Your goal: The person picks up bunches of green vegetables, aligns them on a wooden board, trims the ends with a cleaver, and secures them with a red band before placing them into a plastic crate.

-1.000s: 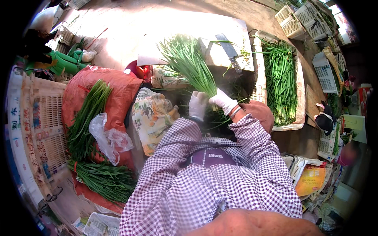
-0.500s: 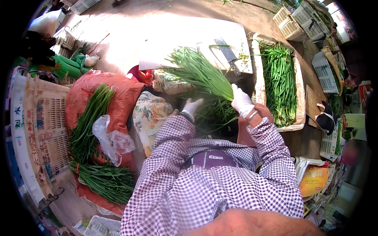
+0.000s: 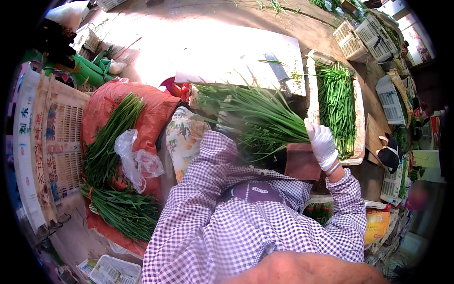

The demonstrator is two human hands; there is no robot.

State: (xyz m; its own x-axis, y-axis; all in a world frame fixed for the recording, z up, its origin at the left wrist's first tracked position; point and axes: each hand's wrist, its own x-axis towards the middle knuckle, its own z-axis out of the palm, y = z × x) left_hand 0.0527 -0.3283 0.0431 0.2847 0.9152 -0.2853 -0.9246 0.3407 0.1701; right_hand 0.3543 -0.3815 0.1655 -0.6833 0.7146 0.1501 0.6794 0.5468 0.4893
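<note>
My right hand (image 3: 323,146), in a white glove, is closed round the pale stem end of a bunch of garlic chives (image 3: 272,113). The leaves fan out leftward from it, almost level, over more loose greens below. Among the leaf ends on the left is my left hand (image 3: 225,116), also gloved. Leaves and motion blur hide its fingers, so its grip does not show. Just beyond the bunch, a broad-bladed knife (image 3: 275,67) lies on a white board (image 3: 213,57).
On my right stands a pale crate (image 3: 311,90) packed with green stalks (image 3: 336,106). To my left, tied chive bundles (image 3: 124,213) and a clear plastic bag (image 3: 130,158) lie on red sacking (image 3: 153,102). Stacked white crates (image 3: 61,142) stand farther left.
My right hand has drawn the chives' stem end right and towards me, bringing the bunch from a slant to nearly level. My left hand has moved up into the leaves.
</note>
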